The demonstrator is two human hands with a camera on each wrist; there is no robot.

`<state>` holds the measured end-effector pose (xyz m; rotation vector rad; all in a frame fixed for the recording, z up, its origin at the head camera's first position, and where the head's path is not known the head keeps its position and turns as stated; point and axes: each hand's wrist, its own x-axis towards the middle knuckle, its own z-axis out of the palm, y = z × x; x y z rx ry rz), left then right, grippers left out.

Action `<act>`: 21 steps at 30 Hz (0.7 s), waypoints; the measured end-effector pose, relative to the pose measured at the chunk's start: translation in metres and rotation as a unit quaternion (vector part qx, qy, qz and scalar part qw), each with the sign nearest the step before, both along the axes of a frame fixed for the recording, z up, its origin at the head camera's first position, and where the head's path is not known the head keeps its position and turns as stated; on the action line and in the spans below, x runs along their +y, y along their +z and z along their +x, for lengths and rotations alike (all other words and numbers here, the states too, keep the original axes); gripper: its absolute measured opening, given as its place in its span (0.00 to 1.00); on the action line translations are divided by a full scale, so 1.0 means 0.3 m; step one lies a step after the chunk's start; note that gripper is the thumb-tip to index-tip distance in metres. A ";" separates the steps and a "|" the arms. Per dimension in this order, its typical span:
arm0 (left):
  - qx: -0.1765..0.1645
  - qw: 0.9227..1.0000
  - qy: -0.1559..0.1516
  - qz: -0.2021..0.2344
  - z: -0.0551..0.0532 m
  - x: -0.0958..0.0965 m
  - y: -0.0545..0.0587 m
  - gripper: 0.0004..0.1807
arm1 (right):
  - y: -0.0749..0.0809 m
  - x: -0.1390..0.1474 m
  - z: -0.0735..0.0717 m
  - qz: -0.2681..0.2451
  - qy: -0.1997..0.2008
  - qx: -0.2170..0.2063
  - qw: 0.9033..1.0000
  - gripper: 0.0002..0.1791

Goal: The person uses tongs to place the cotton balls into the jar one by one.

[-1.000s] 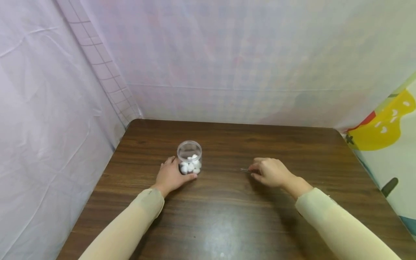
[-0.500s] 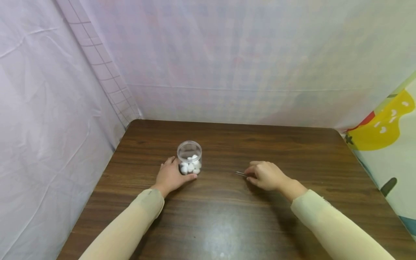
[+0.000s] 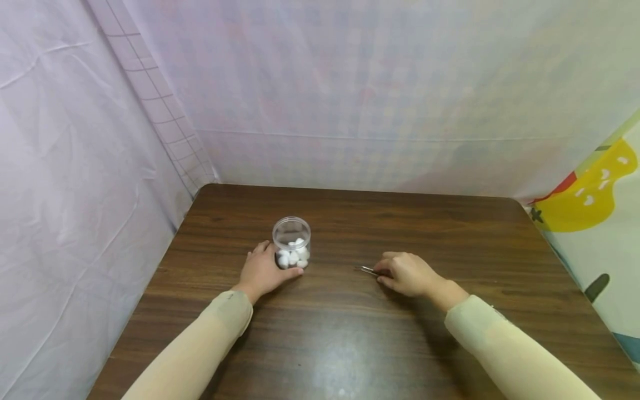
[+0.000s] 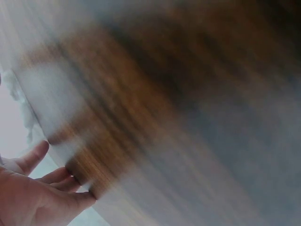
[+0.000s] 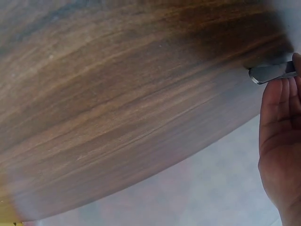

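A clear open-topped jar [image 3: 292,229] stands upright on the brown wooden table [image 3: 320,328], left of centre. White cotton balls [image 3: 294,257] fill its lower part. My left hand [image 3: 262,272] holds the jar from its left side, the thumb reaching along the front of the base. In the left wrist view the fingertips of my left hand [image 4: 47,197] are down near the tabletop. To the right, my right hand [image 3: 407,273] pinches metal tweezers [image 3: 367,270], their slim tips pointing left toward the jar. The rounded back end of the tweezers [image 5: 269,73] shows in the right wrist view.
A pale checked curtain [image 3: 350,100] hangs behind the table's far edge, and a white cloth [image 3: 65,194] hangs along the left. At the right is a printed cloth with a yellow shape [image 3: 582,203]. Bare tabletop lies between the two hands.
My right hand has moved left and slightly nearer to me, and more of the tweezers now shows past the fingers. The left hand and the jar have stayed in place.
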<state>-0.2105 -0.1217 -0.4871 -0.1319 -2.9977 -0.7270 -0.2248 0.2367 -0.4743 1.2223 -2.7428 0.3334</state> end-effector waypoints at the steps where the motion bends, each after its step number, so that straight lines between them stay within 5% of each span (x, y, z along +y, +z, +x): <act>1: 0.000 1.000 0.000 -0.001 0.000 0.000 0.000 0.53 | -0.001 0.000 0.000 0.001 -0.002 -0.001 1.000 0.10; 21: -0.007 1.000 -0.007 -0.006 0.001 0.007 0.003 0.55 | -0.005 0.011 0.006 0.015 -0.031 0.018 0.999 0.13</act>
